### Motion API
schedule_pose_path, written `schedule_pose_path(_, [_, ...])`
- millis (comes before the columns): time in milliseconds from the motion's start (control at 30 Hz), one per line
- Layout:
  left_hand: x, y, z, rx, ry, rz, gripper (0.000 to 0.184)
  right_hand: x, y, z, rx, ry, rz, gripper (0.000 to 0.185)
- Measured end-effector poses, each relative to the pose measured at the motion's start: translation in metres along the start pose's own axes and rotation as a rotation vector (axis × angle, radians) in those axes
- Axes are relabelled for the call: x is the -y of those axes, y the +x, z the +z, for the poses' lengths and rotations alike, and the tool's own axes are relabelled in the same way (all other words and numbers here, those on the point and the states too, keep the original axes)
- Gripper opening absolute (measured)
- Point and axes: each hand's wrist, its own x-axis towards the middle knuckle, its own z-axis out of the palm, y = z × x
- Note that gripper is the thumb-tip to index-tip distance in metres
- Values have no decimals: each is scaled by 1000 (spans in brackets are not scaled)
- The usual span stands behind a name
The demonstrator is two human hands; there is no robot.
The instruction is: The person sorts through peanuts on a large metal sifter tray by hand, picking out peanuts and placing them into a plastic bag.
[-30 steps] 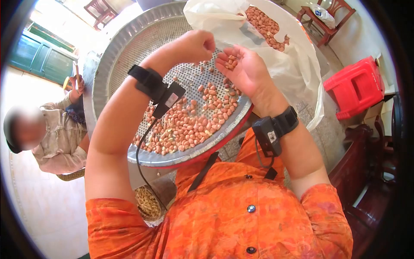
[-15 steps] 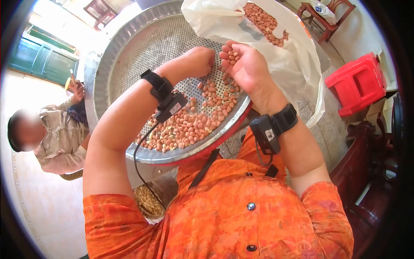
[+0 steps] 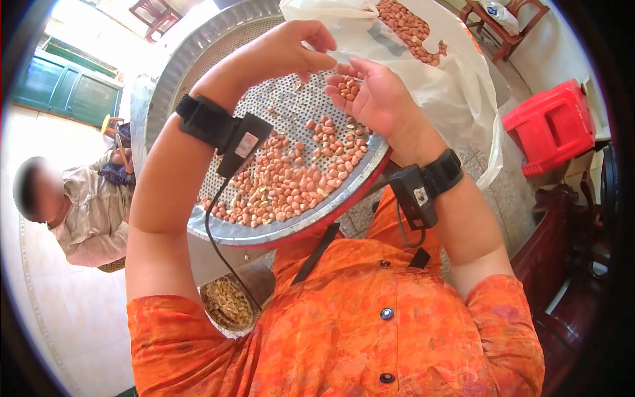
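My left hand (image 3: 297,49) is raised over the far part of a round perforated metal tray (image 3: 157,106), palm down. Its thumb and fingers are apart, with nothing visible between them. Close beside it, my right hand (image 3: 380,99) is turned palm up and cupped around several shelled peanuts (image 3: 348,88). More peanuts (image 3: 284,182) lie spread over the near half of the tray, with a few paler bits among them. A white plastic bag (image 3: 456,99) rests against the tray's right side, and reddish peanuts (image 3: 410,30) show through its opening.
Below the tray's near left edge stands a container of brownish scraps (image 3: 228,303). A red plastic stool (image 3: 549,126) is at the right, near dark wooden furniture (image 3: 552,245). A person (image 3: 92,205) sits at the left. A wooden chair (image 3: 509,43) stands at the back right.
My left hand has lifted up and away from the tray, and its curled fingers have come apart. My right hand stays cupped with peanuts, shifted slightly. The seated person's raised hand has lowered.
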Motion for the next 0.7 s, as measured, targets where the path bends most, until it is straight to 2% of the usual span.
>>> schedule_pose_path(67, [14,-4,-12,69,128,-162,16,0,4,-5,42,-22,-7,13])
schedule_pose_path(100, [26,-10,-14,69,129,-162,16,0,6,-7,83,-46,-16,13])
schedule_pose_path(167, [53,-24,-8,189,579,-160,16,0,5,-9,99,-43,-42,13])
schedule_pose_path(233, [66,-36,3,218,658,-165,17,0,4,-11,115,-40,-63,13])
schedule_pose_path(300, [69,-40,8,219,670,-200,16,0,3,-10,103,10,-112,13])
schedule_pose_path(433, [52,-29,9,169,673,-91,16,2,2,-13,99,24,-114,12])
schedule_pose_path(533, [36,-11,17,144,565,63,18,7,1,-17,255,269,-174,18])
schedule_pose_path(567, [36,-3,24,163,585,82,19,7,1,-19,256,253,-159,18])
schedule_pose_path(633, [49,12,46,65,587,179,14,7,-1,-21,346,301,-234,22])
schedule_pose_path(700, [43,28,64,124,599,11,17,8,-2,-24,328,287,-232,25])
